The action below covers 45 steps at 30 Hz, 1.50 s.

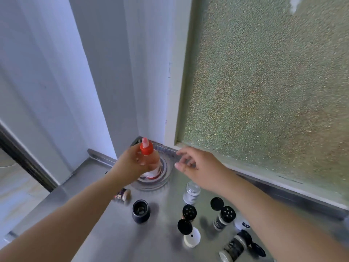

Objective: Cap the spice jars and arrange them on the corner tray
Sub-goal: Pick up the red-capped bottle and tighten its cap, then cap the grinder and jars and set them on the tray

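My left hand [132, 165] grips an orange bottle with a red cap [148, 157], holding it upright over the clear glass corner tray [162, 183]. My right hand [192, 163] hovers open just right of the tray, fingers spread, holding nothing. Several jars stand on the steel counter below: an uncapped clear jar with white contents [191, 192], a dark open jar [140, 210], a jar with a black flip lid standing open [222, 216], another black-lidded jar [188, 212], a white-topped jar [191, 237] and one lying on its side [236, 246].
A small patterned jar with a wooden top [122, 194] lies beneath my left wrist. A frosted window [264, 91] runs along the right behind the counter's raised steel lip [283, 191]. White wall panels [56, 82] close the corner on the left.
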### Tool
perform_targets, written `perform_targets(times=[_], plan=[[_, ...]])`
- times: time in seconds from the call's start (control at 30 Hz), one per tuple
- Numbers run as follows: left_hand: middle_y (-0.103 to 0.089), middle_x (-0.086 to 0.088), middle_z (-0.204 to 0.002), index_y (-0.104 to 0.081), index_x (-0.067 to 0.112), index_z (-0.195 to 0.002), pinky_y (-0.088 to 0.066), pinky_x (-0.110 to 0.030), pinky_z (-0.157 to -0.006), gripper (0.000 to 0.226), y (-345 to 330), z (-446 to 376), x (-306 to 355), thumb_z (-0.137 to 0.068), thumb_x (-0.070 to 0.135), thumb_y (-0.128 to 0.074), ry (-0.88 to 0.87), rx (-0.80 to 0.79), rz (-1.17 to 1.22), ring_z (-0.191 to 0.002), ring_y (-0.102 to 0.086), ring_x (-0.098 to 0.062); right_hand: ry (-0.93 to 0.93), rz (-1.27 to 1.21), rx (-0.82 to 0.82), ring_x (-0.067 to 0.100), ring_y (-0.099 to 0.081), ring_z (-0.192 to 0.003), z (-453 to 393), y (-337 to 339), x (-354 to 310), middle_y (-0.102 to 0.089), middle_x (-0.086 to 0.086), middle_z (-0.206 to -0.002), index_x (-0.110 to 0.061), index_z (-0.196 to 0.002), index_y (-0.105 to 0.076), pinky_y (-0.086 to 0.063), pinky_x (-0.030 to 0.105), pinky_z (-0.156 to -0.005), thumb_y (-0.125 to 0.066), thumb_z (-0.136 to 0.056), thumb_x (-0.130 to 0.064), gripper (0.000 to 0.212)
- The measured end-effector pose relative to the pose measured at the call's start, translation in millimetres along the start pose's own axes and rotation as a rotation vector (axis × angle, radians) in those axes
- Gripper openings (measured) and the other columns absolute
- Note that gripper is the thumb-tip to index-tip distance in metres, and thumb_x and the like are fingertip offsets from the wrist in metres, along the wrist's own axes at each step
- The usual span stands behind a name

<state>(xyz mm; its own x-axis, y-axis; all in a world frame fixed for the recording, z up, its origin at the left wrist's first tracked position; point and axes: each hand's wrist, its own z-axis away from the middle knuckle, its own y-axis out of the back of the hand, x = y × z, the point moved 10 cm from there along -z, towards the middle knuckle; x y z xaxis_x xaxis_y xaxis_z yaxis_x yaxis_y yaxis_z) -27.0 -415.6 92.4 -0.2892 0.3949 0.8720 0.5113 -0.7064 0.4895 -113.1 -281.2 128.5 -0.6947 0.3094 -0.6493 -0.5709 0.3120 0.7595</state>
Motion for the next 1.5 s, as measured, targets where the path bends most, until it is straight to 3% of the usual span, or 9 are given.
perform_targets(times=[0.2, 0.37, 0.6, 0.77, 0.87, 1.0, 1.13, 1.33, 1.5], plan=[[-0.057, -0.003, -0.072, -0.044, 0.031, -0.064, -0.045, -0.032, -0.073, 0.029, 7.9, -46.0, -72.0, -0.076, 0.017, -0.067, 0.235, 0.044, -0.051, -0.075, -0.054, -0.026, -0.168, 0.039, -0.071, 0.005, -0.058, -0.087, -12.3, -33.5, 54.8, -0.055, -0.021, -0.083, -0.023, -0.116, -0.055, -0.047, 0.022, -0.078, -0.056, -0.089, -0.034, 0.029], [-0.066, -0.015, -0.085, -0.055, 0.017, -0.081, -0.046, -0.036, -0.075, 0.016, -20.5, -49.8, -113.4, -0.074, 0.02, -0.068, 0.294, -0.048, -0.122, -0.082, -0.06, -0.03, -0.296, 0.08, -0.086, 0.012, -0.061, -0.088, -0.6, -38.0, 95.1, -0.06, -0.012, -0.089, -0.018, -0.113, -0.058, -0.05, 0.03, -0.083, -0.059, -0.088, -0.028, 0.028], [-0.062, -0.003, -0.095, -0.051, 0.022, -0.102, -0.042, -0.035, -0.084, 0.043, -30.4, -49.0, -138.9, -0.067, 0.018, -0.077, 0.282, -0.061, -0.093, -0.092, -0.058, -0.026, -0.328, 0.086, -0.095, 0.009, -0.059, -0.085, 16.3, -49.1, 105.8, -0.065, -0.005, -0.098, -0.022, -0.111, -0.06, -0.044, 0.019, -0.076, -0.059, -0.087, -0.026, 0.024], [-0.046, -0.01, -0.128, -0.035, 0.017, -0.129, -0.041, -0.039, -0.092, 0.074, -20.9, -35.4, -133.4, -0.068, 0.025, -0.076, 0.241, 0.027, -0.235, -0.108, -0.05, -0.026, -0.329, 0.056, -0.102, 0.007, -0.06, -0.084, 24.4, -57.6, 105.1, -0.064, -0.009, -0.095, -0.026, -0.108, -0.06, -0.048, 0.024, -0.078, -0.06, -0.085, -0.029, 0.023], [-0.051, -0.014, -0.12, -0.045, 0.009, -0.119, -0.044, -0.038, -0.087, 0.051, -12.6, -1.0, -93.9, -0.074, 0.012, -0.068, -0.101, 0.147, -0.494, -0.107, -0.052, -0.032, -0.304, 0.043, -0.086, 0.004, -0.059, -0.083, 31.0, -55.1, 98.7, -0.062, -0.014, -0.092, -0.026, -0.107, -0.06, -0.048, 0.022, -0.076, -0.06, -0.085, -0.029, 0.023], [-0.065, 0.001, -0.097, -0.054, 0.023, -0.103, -0.053, -0.026, -0.061, 0.054, -68.4, 47.4, -84.7, -0.054, 0.03, -0.077, -0.482, -0.215, -0.885, -0.079, -0.066, -0.019, -0.288, 0.039, -0.08, 0.005, -0.059, -0.085, 42.6, -53.4, 91.7, -0.062, -0.014, -0.094, -0.025, -0.108, -0.06, -0.047, 0.019, -0.076, -0.059, -0.086, -0.029, 0.022], [-0.038, 0.001, -0.135, -0.03, 0.023, -0.134, -0.037, -0.032, -0.097, 0.064, -95.5, 46.1, -138.9, -0.077, 0.029, -0.059, -0.127, -0.5, -0.895, -0.121, -0.038, -0.025, -0.266, 0.037, -0.089, 0.0, -0.056, -0.083, 53.0, -54.5, 86.3, -0.062, -0.013, -0.097, -0.024, -0.112, -0.06, -0.041, 0.009, -0.069, -0.058, -0.088, -0.029, 0.024], [-0.046, -0.002, -0.128, -0.033, 0.024, -0.129, -0.036, -0.034, -0.094, 0.059, -102.3, 33.7, -169.1, -0.078, 0.027, -0.062, 0.029, -0.494, -0.88, -0.119, -0.036, -0.029, -0.295, 0.025, -0.076, -0.002, -0.055, -0.081, 74.3, -49.3, 94.4, -0.063, -0.013, -0.096, -0.026, -0.111, -0.059, -0.04, 0.007, -0.066, -0.058, -0.088, -0.03, 0.024], [-0.048, -0.002, -0.127, -0.044, 0.023, -0.124, -0.042, -0.036, -0.094, 0.058, -82.3, 16.3, -121.4, -0.072, 0.024, -0.07, -0.002, -0.292, -0.6, -0.11, -0.05, -0.026, -0.32, 0.005, -0.065, 0.003, -0.057, -0.082, 88.4, -41.2, 101.7, -0.064, -0.009, -0.095, -0.027, -0.108, -0.061, -0.044, 0.013, -0.071, -0.058, -0.088, -0.028, 0.021]])
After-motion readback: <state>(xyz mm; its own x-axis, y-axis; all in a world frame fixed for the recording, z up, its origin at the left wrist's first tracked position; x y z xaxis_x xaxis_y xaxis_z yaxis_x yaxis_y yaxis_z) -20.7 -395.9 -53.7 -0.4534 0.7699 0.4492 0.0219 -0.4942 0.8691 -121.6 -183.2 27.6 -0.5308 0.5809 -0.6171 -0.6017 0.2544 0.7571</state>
